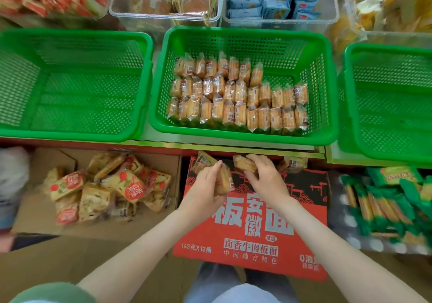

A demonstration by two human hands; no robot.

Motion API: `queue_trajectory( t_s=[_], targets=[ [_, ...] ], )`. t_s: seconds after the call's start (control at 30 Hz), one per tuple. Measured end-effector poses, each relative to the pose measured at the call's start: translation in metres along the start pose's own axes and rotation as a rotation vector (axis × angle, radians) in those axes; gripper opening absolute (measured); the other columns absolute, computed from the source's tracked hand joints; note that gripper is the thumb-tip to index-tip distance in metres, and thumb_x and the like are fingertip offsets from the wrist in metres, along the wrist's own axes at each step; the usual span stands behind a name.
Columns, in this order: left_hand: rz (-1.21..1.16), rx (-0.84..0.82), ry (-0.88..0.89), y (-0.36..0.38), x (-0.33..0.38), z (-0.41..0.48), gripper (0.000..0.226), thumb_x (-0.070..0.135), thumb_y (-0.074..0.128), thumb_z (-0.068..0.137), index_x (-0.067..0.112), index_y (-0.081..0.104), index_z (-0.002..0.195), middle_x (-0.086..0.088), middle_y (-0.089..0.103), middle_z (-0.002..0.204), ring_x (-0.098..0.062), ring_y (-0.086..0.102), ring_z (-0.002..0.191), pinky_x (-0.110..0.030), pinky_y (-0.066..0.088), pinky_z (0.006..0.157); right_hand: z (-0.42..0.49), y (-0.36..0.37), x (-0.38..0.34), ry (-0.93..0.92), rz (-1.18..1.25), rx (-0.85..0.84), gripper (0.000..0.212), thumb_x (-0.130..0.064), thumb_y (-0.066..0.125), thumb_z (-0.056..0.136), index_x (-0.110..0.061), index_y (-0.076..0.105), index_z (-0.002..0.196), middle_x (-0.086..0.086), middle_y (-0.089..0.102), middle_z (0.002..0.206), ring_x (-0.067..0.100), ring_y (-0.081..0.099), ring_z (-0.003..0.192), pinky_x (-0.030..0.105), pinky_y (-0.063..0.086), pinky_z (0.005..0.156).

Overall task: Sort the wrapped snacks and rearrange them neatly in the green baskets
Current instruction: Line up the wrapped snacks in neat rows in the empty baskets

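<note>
The middle green basket (243, 35) holds several clear-wrapped biscuit packs (236, 97) standing in three rows. An empty green basket (72, 35) sits to its left, and another green basket (388, 50) to its right. Below the shelf edge, my left hand (205, 190) is shut on biscuit packs (224, 181). My right hand (266, 176) is shut on another biscuit pack (243, 163). Both hands hover over a red carton (254, 228). More loose packs (294, 162) lie at the carton's far edge.
An open cardboard box (37, 211) at the left holds orange-labelled snack packs (105, 190). Green-wrapped snacks (388, 200) are piled at the right. Clear bins (163, 17) of other snacks stand behind the baskets.
</note>
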State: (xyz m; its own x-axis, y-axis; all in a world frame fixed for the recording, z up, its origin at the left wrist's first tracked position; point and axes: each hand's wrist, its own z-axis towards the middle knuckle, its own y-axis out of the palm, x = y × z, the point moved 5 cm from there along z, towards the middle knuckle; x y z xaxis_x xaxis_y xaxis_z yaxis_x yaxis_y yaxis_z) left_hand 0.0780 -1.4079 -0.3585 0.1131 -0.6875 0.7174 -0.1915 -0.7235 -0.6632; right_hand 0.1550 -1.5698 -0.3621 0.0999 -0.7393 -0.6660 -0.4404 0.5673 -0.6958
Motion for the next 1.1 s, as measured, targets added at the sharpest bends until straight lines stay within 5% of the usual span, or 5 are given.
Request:
queue_trajectory(
  t_s=[0.13,0.47,0.6,0.83,1.1],
  targets=[
    [-0.162,0.158,0.005,-0.039,0.028,0.01,0.086,0.024,0.073,0.084,0.019,0.018,0.15,0.012,0.036,0.125,-0.001,0.039,0.119,-0.012,0.034,0.099,-0.015,-0.039,-0.033,-0.073,0.095,0.124,0.04,-0.014,0.061,0.093,-0.011,0.051,0.131,-0.009,0.048,0.114,-0.006,0.041,0.104,-0.004,0.027,0.086],
    [-0.069,0.393,0.266,-0.105,0.119,0.129,0.057,0.027,0.076,0.077,0.023,0.053,0.129,0.01,0.045,0.122,-0.017,0.035,0.113,-0.029,0.035,0.096,0.04,-0.159,-0.075,-0.087,0.278,0.275,0.034,-0.013,0.069,0.086,-0.024,0.048,0.11,-0.012,0.057,0.1,-0.005,0.055,0.089,0.004,0.039,0.074],
    [-0.167,0.265,0.209,-0.109,0.145,0.195,0.06,0.014,0.075,0.082,0.026,0.049,0.135,0.002,0.041,0.12,-0.016,0.042,0.111,-0.027,0.039,0.095,0.086,-0.191,-0.065,0.039,0.298,0.344,0.032,-0.017,0.067,0.088,-0.019,0.044,0.111,-0.009,0.059,0.094,0.004,0.058,0.079,0.012,0.041,0.062],
    [-0.091,0.051,0.116,-0.073,0.131,0.291,0.058,0.018,0.07,0.086,0.019,0.042,0.138,-0.006,0.052,0.131,-0.024,0.054,0.117,-0.039,0.045,0.099,0.169,-0.197,-0.018,0.238,0.26,0.251,0.056,-0.018,0.058,0.093,-0.022,0.035,0.144,0.008,0.061,0.121,0.021,0.058,0.096,0.03,0.044,0.082],
    [0.607,-0.178,0.059,-0.055,0.079,0.303,0.073,0.056,0.038,0.095,0.025,0.009,0.154,0.0,0.008,0.162,-0.023,-0.008,0.148,-0.054,-0.018,0.112,0.208,-0.157,0.004,0.268,0.011,-0.131,0.053,-0.026,0.04,0.103,-0.02,0.022,0.152,0.01,0.042,0.147,0.028,0.054,0.119,0.03,0.045,0.083]
  ],
)
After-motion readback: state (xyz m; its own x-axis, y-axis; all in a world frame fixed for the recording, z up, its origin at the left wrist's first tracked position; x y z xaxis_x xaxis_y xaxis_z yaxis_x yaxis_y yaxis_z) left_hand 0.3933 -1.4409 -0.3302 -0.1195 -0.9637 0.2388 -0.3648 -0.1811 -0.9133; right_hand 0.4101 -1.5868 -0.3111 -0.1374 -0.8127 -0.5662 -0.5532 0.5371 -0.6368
